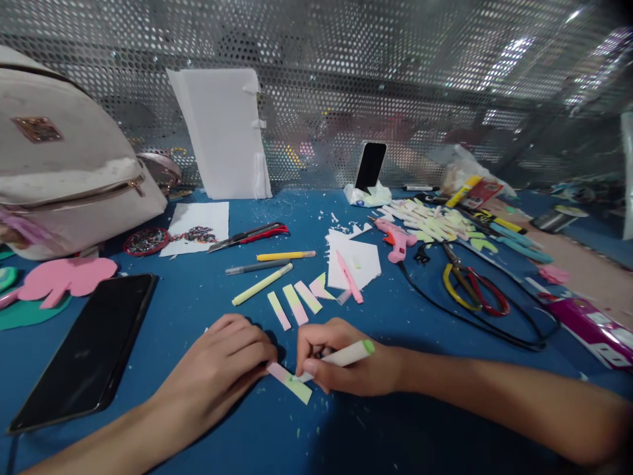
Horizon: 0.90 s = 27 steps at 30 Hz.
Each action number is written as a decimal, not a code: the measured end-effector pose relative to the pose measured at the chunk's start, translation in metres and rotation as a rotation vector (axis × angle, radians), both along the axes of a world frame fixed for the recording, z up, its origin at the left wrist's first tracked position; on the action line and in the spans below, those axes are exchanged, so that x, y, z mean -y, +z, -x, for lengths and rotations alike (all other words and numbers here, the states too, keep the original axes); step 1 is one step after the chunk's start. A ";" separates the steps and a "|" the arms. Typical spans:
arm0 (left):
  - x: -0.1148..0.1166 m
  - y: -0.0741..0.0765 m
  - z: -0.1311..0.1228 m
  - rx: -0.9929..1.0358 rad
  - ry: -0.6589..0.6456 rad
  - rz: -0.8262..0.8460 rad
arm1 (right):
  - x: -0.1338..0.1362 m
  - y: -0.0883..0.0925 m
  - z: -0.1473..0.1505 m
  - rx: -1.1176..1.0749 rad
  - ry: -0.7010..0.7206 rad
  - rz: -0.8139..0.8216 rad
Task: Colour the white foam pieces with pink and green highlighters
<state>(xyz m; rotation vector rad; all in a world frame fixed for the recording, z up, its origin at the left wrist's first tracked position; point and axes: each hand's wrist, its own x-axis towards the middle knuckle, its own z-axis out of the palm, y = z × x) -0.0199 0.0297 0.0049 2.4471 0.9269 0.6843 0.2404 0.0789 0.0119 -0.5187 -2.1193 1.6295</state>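
Observation:
My right hand (341, 359) grips a white marker (349, 353) with a green end. Its tip touches a pink and pale green strip (298, 388) lying on the blue table. My left hand (230, 356) presses the pink end of that strip down, its fingers bent and close together. The fingertips partly hide this end. Just beyond my hands lie several similar strips (295, 305) and a notched pink-and-green piece (321, 286). A yellow-green pen (262, 284) rests farther left, near a grey pen (258, 267) and a yellow pen (285, 255).
At left are a phone (86, 349), pink cutouts (74, 277) and a pale backpack (74, 165). A utility knife (250, 235) lies mid-table. On the right are a pink glue gun (397, 239) with its black cord, red-and-yellow scissors (472, 290) and piled strips (430, 218). Perforated metal stands behind.

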 end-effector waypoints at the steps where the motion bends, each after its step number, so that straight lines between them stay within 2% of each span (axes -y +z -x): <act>1: 0.000 0.000 0.000 0.002 0.001 -0.001 | 0.000 0.000 0.000 0.009 0.012 -0.001; 4: 0.000 0.001 -0.001 0.011 -0.005 0.004 | -0.001 -0.001 -0.001 0.026 0.046 0.000; 8: 0.000 0.000 -0.001 0.025 0.002 -0.004 | -0.003 -0.003 -0.001 0.024 0.004 -0.005; 13: -0.001 -0.001 0.000 0.026 -0.004 -0.001 | -0.003 -0.005 -0.002 0.061 0.057 0.060; 17: 0.000 -0.001 0.000 0.015 0.002 0.004 | -0.003 -0.003 -0.001 0.026 -0.013 0.030; 22: 0.000 -0.001 -0.001 0.024 -0.007 -0.006 | -0.003 -0.001 0.000 0.031 0.030 0.065; 27: -0.002 -0.002 -0.001 0.011 0.003 -0.008 | -0.003 0.000 0.001 0.007 -0.038 0.036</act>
